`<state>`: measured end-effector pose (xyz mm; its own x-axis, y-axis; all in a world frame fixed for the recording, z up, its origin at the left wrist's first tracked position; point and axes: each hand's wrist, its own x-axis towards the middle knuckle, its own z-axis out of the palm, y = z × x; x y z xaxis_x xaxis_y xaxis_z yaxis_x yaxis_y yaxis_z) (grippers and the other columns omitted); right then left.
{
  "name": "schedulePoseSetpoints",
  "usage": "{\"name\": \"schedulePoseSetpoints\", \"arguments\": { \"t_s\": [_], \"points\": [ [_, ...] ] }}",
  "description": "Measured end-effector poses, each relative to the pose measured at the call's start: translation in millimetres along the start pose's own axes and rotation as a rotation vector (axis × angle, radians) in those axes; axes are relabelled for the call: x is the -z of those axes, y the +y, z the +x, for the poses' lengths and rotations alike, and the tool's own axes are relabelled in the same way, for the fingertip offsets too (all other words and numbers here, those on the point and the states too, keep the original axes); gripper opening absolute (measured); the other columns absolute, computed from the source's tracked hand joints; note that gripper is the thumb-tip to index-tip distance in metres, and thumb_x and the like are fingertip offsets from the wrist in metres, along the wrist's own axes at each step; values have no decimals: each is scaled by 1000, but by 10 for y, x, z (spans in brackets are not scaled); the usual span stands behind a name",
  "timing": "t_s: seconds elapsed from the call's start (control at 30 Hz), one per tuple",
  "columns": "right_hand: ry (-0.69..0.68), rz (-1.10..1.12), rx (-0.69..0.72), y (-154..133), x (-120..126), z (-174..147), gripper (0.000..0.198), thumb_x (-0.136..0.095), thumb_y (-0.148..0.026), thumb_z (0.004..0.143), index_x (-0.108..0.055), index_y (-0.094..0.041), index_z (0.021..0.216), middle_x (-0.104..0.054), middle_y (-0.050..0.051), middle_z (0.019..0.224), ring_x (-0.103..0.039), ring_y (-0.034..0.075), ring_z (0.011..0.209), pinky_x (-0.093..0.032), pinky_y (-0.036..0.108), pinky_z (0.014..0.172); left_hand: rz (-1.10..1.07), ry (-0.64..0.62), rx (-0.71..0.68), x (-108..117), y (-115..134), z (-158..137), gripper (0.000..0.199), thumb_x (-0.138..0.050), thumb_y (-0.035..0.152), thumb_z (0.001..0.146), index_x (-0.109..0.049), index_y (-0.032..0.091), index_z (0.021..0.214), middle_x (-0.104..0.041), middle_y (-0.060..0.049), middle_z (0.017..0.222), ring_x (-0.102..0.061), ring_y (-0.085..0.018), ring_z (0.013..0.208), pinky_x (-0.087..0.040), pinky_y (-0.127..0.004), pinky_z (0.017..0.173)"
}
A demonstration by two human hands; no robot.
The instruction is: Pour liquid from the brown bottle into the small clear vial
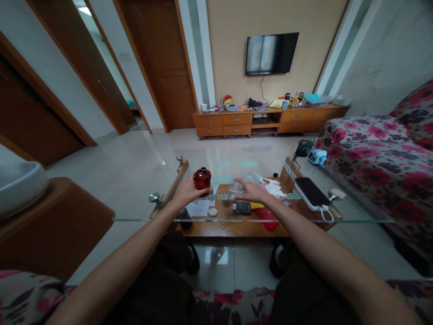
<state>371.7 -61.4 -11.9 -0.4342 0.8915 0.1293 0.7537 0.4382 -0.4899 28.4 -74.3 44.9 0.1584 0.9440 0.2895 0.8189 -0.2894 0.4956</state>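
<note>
My left hand (188, 191) grips a small dark red-brown bottle (202, 178) with a black cap, standing upright on the glass coffee table (142, 212). My right hand (251, 191) reaches out over the table and rests on a clear plastic bag (237, 187) lying on the glass. More crinkled clear plastic (254, 177) lies just beyond it. A small black flat device (241, 207) sits just under my right hand, on the shelf below the glass it seems.
A black phone on a white power bank (311, 193) with a cable lies at the table's right. White paper (275, 187) lies beside the bags. A floral sofa (379, 149) stands right, a wooden stand with a white basin (20, 185) left, a TV cabinet (267, 119) beyond.
</note>
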Motion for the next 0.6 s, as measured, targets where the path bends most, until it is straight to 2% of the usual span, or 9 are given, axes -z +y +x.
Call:
{"name": "schedulePoseSetpoints", "arguments": {
  "t_s": [0.13, 0.3, 0.47, 0.6],
  "points": [
    [58, 0, 39, -82, 115, -27, 90, -79, -67, 84, -47, -25, 158, -63, 14, 149, -67, 32, 125, -53, 41, 104, 7, -1, 29, 26, -101, -49, 95, -85, 66, 73, -48, 19, 146, -71, -16, 125, -71, -36, 113, -53, -43, 99],
    [132, 7, -80, -73, 344, -148, 59, -57, -66, 101, -64, -25, 142, -77, 11, 124, -75, 29, 107, -57, 39, 93, -36, -43, -44, -111, -63, -113, 94, -88, 62, 68, -50, 23, 145, -74, -13, 119, -72, -35, 111, -53, -43, 96],
    [187, 2, -130, 127, 503, -361, 45, -58, -56, 102, -73, -24, 129, -79, 10, 116, -76, 28, 101, -58, 39, 91, -48, -100, -36, -195, -20, -177, 95, -89, 65, 65, -53, 26, 143, -77, -10, 111, -74, -36, 104, -55, -42, 90],
    [263, -11, -172, 273, 588, -512, 37, -61, -45, 99, -74, -23, 126, -80, 9, 115, -76, 27, 101, -59, 38, 92, -140, -122, -34, -263, -35, -129, 90, -89, 61, 65, -55, 26, 140, -77, -10, 117, -75, -35, 103, -56, -40, 87]
  ]
}}
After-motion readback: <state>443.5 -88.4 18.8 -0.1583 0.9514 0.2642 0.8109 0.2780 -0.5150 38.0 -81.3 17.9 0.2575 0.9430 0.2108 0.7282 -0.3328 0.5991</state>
